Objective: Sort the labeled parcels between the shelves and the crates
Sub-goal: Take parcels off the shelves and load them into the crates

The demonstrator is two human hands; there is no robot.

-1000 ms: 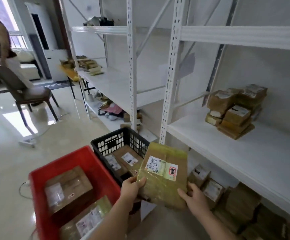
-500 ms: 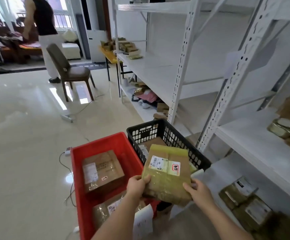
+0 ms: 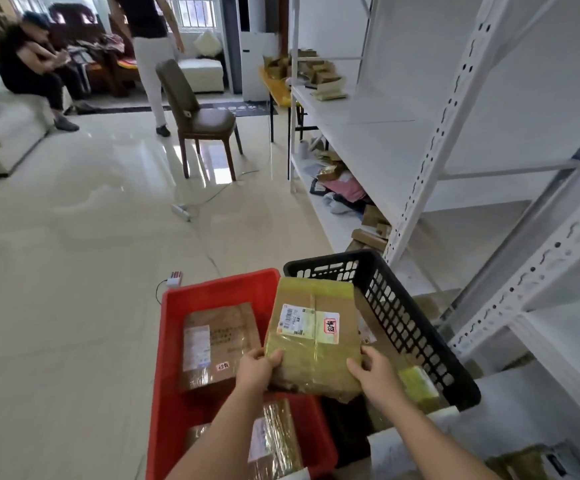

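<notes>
Parcel (image 3: pixel 312 337) hovering over the seam between two crates

Head view: we are gripping it along its near edge, left hand (image 3: pixel 259 370) and right hand (image 3: pixel 373 374) both curled round it, above the red crate (image 3: pixel 174 341) and the black crate (image 3: pixel 416 327). We are reading the red-bordered sticker (image 3: pixel 331 326) (illegible to us here); better to settle that, then lower it flat.
</notes>
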